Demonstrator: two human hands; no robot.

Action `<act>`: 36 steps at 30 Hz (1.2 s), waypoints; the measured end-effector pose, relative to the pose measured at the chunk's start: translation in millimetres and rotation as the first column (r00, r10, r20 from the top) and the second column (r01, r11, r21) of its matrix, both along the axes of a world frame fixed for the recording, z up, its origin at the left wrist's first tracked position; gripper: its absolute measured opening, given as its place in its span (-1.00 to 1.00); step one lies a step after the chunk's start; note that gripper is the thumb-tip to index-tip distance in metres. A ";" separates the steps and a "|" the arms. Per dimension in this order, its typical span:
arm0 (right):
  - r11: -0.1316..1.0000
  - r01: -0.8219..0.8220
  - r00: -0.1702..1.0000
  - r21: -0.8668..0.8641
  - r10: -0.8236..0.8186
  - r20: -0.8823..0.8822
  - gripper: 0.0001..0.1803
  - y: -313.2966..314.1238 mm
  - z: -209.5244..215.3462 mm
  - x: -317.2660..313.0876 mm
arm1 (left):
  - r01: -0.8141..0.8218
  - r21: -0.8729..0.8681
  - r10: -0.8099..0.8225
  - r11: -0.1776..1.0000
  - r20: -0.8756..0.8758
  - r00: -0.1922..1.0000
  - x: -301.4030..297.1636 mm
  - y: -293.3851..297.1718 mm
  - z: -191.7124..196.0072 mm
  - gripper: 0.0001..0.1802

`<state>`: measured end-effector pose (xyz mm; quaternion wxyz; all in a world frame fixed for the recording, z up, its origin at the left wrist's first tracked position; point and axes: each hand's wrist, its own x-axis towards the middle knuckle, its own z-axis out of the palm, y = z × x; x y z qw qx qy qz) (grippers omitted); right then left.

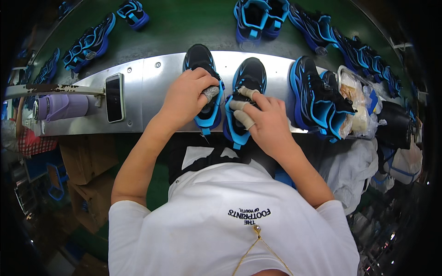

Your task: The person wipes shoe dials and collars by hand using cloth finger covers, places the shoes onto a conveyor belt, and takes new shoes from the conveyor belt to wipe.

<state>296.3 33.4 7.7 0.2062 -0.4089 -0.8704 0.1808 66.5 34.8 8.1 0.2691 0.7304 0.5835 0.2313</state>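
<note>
Two black sneakers with bright blue trim sit side by side on a metal ledge, toes pointing away from me. My left hand [189,94] is curled over the left sneaker [200,57], its fingers closed at the collar and lace area; one fingertip wears a grey wrap. On the right sneaker [250,73], my right hand [264,112] has its fingers bent against the tongue and opening. Pale covers sheathe several of those fingertips. What exactly the fingertips pinch is hidden by the hands.
A matching pair of sneakers [306,92] stands to the right, beside a tray of plastic-wrapped items [353,89]. On the left lie a phone [115,98] and a purple bottle [66,106]. More sneakers [252,20] rest on the green surface beyond. Cardboard boxes [87,156] stand below.
</note>
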 end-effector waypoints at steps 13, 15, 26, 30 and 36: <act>0.995 -0.098 0.993 -0.016 0.099 0.060 -0.66 2.9 25.9 6.9 | -0.120 0.052 0.112 0.991 0.130 0.985 -17.3 -1.3 4.1 -0.66; 0.994 -0.091 0.996 -0.062 0.091 -0.006 -0.68 13.6 32.3 9.6 | -0.159 0.180 0.144 0.971 0.091 0.985 -14.8 -11.9 5.3 -0.66; 0.866 -0.177 0.982 -0.468 0.123 -0.143 -0.56 38.1 19.8 20.0 | -0.160 -0.014 0.161 0.987 0.112 0.981 -8.5 4.0 5.0 -0.70; 0.952 -0.064 0.994 -0.299 0.035 -0.101 -0.70 24.7 11.3 12.9 | -0.097 -0.204 0.156 0.974 0.297 0.942 -20.4 -2.1 -4.2 -0.65; 0.895 -0.180 0.982 -0.409 0.137 -0.132 -0.56 40.3 21.1 17.8 | -0.052 -0.024 0.057 0.998 0.296 0.954 -28.1 -8.6 -17.4 -0.63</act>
